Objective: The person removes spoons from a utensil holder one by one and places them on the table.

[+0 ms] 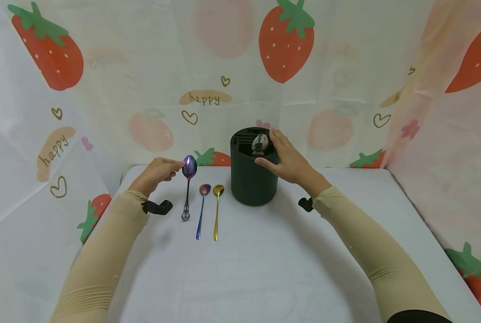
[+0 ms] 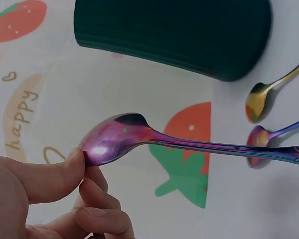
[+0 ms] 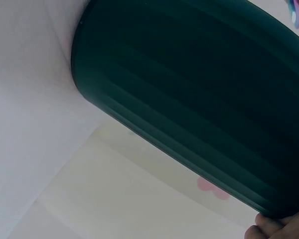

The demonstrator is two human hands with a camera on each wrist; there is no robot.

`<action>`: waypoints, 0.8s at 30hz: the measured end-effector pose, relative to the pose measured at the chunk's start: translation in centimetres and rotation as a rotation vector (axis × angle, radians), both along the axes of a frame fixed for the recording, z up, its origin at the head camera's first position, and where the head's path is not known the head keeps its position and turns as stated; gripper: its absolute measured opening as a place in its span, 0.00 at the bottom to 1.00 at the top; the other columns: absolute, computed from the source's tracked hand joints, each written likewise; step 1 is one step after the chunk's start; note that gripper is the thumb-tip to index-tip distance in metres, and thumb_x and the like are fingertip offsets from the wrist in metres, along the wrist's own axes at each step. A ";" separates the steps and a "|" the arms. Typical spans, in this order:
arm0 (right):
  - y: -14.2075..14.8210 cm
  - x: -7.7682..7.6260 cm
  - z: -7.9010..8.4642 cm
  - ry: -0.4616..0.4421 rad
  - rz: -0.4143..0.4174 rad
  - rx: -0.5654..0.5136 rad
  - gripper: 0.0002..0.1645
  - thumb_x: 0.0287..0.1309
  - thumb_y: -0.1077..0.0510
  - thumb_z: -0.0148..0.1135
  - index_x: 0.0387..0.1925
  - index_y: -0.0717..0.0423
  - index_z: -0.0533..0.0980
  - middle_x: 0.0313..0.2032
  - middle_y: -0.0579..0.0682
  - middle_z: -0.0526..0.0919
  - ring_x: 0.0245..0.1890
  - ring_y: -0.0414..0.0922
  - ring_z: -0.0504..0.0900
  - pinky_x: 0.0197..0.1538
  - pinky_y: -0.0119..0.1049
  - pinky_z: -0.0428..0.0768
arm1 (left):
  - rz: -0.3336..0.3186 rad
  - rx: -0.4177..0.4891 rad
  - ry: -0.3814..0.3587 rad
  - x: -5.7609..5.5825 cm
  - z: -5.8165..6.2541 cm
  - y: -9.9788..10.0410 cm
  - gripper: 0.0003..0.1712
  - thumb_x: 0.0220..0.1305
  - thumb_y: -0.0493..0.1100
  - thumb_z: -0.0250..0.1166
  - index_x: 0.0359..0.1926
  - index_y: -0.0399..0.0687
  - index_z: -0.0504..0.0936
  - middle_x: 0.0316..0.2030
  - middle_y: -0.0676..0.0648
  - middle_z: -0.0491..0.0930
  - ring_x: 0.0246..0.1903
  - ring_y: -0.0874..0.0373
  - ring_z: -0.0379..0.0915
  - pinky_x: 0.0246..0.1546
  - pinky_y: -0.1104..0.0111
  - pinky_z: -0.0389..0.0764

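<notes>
My left hand (image 1: 158,174) pinches a purple iridescent spoon (image 1: 189,167) by the tip of its bowl, between thumb and fingers. The spoon hangs bowl up, its ornate openwork handle pointing down toward the table. In the left wrist view the spoon's bowl (image 2: 117,139) and slim stem show up close. At the dark green utensil holder (image 1: 253,184), my right hand (image 1: 290,161) grips the top rim, thumb at the front and fingers along the far right side. A silver spoon (image 1: 259,142) stands in the holder's open compartment with its bowl showing; its handle is hidden inside.
Two smaller spoons lie side by side on the white table (image 1: 240,278), left of the holder: a blue-purple one (image 1: 201,211) and a gold one (image 1: 217,211). Slotted openings (image 1: 250,132) cover the holder's back top. A strawberry-print cloth (image 1: 155,67) hangs behind and at both sides.
</notes>
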State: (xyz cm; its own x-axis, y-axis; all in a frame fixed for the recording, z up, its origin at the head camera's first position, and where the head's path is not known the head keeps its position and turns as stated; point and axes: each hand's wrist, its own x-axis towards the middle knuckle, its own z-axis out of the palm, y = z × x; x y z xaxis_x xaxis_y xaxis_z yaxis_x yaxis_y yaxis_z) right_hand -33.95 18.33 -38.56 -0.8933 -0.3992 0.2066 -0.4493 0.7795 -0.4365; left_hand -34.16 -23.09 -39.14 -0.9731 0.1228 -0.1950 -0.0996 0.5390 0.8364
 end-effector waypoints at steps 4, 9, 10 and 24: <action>0.0 0.0 0.0 0.005 0.005 -0.004 0.67 0.69 0.18 0.52 0.88 0.49 0.37 0.87 0.49 0.37 0.87 0.49 0.36 0.83 0.59 0.50 | -0.008 -0.002 -0.023 0.1 -0.4 -0.1 0.34 0.82 0.55 0.60 0.71 0.30 0.76 0.51 0.42 0.71 0.48 0.54 0.68 0.55 0.65 0.74; 0.0 -0.1 -0.1 0.004 0.005 -0.004 0.68 0.67 0.16 0.50 0.88 0.50 0.38 0.87 0.50 0.37 0.87 0.49 0.36 0.83 0.59 0.50 | -0.010 0.018 -0.056 0.1 -1.2 -0.5 0.36 0.83 0.56 0.58 0.75 0.31 0.72 0.64 0.37 0.70 0.58 0.47 0.67 0.67 0.57 0.70; 0.1 -0.1 -0.1 0.003 0.004 -0.001 0.68 0.67 0.15 0.50 0.88 0.50 0.38 0.87 0.50 0.37 0.87 0.49 0.36 0.83 0.59 0.49 | -0.009 0.021 -0.060 0.0 -1.3 -0.5 0.36 0.83 0.56 0.58 0.75 0.31 0.72 0.63 0.37 0.70 0.58 0.47 0.67 0.65 0.58 0.70; 0.1 -0.2 0.0 -0.007 -0.006 -0.002 0.69 0.66 0.15 0.49 0.88 0.48 0.37 0.87 0.49 0.36 0.87 0.49 0.36 0.83 0.59 0.49 | 0.059 0.105 -0.071 -1.3 -4.4 -0.1 0.31 0.81 0.52 0.61 0.68 0.29 0.77 0.44 0.51 0.72 0.40 0.60 0.69 0.40 0.73 0.73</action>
State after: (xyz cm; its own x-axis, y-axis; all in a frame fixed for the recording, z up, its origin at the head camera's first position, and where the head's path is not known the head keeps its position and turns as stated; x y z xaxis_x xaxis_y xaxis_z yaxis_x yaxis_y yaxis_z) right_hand -34.11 18.43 -38.60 -0.8972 -0.3933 0.2007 -0.4412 0.7813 -0.4414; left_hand -35.44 -23.16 -43.57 -0.9633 0.0890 -0.2531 -0.1898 0.4405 0.8775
